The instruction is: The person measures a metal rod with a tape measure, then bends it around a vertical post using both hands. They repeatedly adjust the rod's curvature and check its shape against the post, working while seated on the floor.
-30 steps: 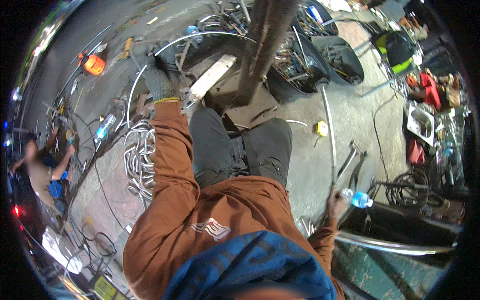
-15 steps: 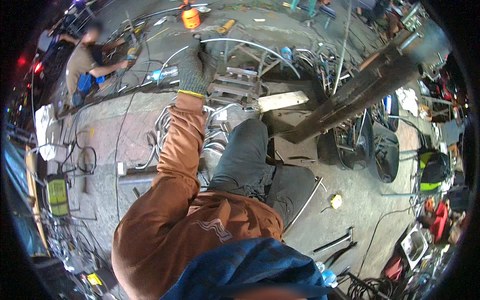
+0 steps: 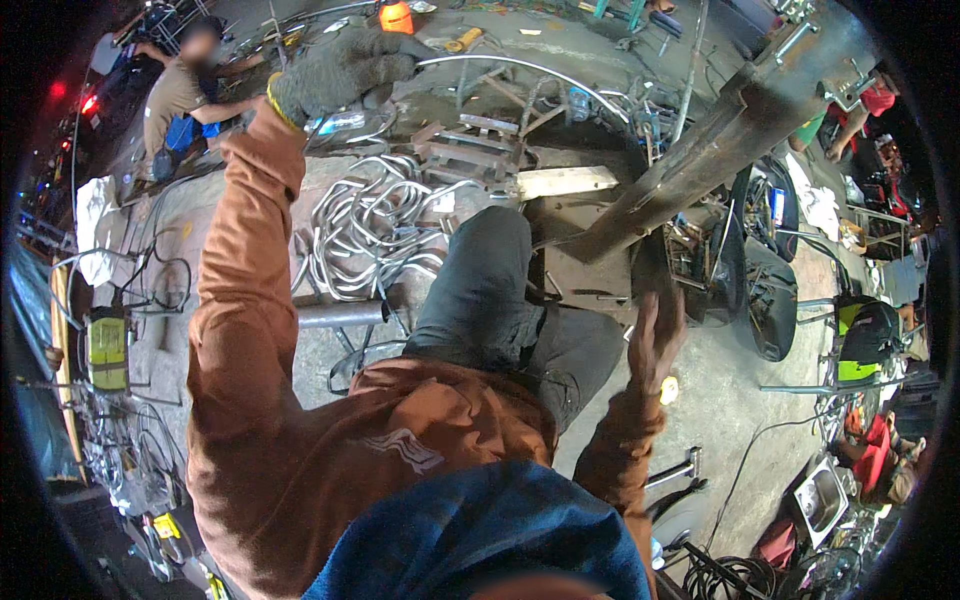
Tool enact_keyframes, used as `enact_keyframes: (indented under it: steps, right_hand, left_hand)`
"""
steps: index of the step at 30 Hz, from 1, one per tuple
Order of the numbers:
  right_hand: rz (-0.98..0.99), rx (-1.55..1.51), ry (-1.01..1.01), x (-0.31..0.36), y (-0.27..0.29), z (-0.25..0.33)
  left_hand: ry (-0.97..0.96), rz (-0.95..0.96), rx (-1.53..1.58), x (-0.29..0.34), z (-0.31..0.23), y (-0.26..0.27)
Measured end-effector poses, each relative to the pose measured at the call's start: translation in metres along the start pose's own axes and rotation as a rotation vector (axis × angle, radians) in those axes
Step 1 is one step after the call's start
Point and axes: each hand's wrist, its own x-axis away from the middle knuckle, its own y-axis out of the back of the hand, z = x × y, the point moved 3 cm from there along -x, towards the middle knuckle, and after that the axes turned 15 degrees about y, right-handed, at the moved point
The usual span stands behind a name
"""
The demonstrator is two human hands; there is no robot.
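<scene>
the gloved left hand (image 3: pixel 350 76) pinched a thin curved rod (image 3: pixel 540 70), which arched rightward toward a thick metal post (image 3: pixel 690 160); the right hand (image 3: pixel 655 340) was blurred, its grip impossible to tell.

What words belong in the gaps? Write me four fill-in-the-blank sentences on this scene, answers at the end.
1. The left hand wears a dark grey ____ and holds a thin curved rod.
2. The cuff band at that wrist is coloured ____.
3. In the picture, the tangle of bent silvery tubes lies to the ____ of the person's legs.
4. The rounded container at the picture's top edge is coloured ____.

Missing words: glove; yellow; left; orange.
</scene>
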Motion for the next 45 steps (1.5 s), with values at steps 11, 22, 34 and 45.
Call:
enact_keyframes:
  steps: [11,22,34,45]
  right_hand:
    - [0.251,0.127,0.337,-0.148,-0.054,0.069]
    - [0.021,-0.221,-0.366,-0.098,0.005,-0.081]
    - [-0.053,-0.425,-0.339,-0.062,0.065,-0.096]
    - [0.037,-0.541,-0.392,-0.045,0.081,-0.064]
  left_hand:
    - [-0.253,0.186,-0.028,0.021,-0.070,-0.012]
    - [0.160,0.409,0.944,0.045,0.067,-0.100]
    - [0.262,0.345,0.761,0.041,0.078,-0.155]
    - [0.380,0.207,0.553,0.029,0.073,-0.167]
